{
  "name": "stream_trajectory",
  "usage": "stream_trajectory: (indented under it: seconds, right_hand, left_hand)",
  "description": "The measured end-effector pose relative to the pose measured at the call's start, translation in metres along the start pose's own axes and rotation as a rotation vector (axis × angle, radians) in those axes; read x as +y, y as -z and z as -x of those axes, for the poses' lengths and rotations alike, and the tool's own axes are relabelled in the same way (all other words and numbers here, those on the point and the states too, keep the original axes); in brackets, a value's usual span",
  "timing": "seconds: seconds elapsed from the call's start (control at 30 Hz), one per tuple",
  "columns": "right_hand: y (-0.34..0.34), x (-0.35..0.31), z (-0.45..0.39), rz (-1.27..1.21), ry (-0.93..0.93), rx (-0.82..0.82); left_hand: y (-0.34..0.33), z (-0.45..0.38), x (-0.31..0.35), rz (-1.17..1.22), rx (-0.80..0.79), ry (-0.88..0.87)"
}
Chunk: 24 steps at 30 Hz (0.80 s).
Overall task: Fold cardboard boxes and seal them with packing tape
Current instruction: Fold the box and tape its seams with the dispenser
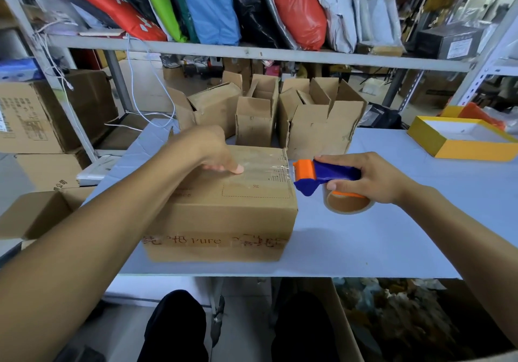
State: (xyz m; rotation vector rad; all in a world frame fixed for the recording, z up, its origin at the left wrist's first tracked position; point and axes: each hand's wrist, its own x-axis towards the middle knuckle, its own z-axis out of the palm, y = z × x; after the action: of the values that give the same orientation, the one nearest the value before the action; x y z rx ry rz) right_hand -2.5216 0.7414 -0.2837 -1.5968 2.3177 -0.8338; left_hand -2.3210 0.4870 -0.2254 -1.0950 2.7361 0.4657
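A closed cardboard box [224, 216] lies on the pale blue table [392, 235], with red print on its front. A strip of clear tape [263, 165] runs along its top to the right edge. My left hand [215, 151] presses its fingertips down on the tape at the middle of the box top. My right hand [372, 178] grips a blue and orange tape dispenser [322, 176] just off the box's right top edge. The tape roll [347, 203] hangs under the dispenser, above the table.
Several open, unsealed cardboard boxes [316, 120] stand behind the closed one. A yellow box lid [462, 137] lies at the far right. More cartons [42, 115] are stacked to the left, and a shelf [252, 50] of coloured bags runs overhead. A carton of scraps [406, 319] sits below the table.
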Motion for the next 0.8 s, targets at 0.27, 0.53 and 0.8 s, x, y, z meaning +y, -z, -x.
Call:
stream_trajectory:
  seconds: [0.27, 0.53, 0.8]
  right_hand:
    - [0.004, -0.006, -0.005, 0.058, 0.007, -0.018]
    - [-0.001, 0.001, 0.000, 0.022, -0.009, -0.001]
    - [-0.005, 0.008, 0.004, -0.040, -0.029, 0.015]
  left_hand:
    - [0.000, -0.002, 0.028, -0.236, 0.047, -0.330]
    - [-0.061, -0.030, 0.047, -0.210, 0.081, -0.475]
    - [-0.062, -0.039, 0.032, 0.155, 0.167, -0.515]
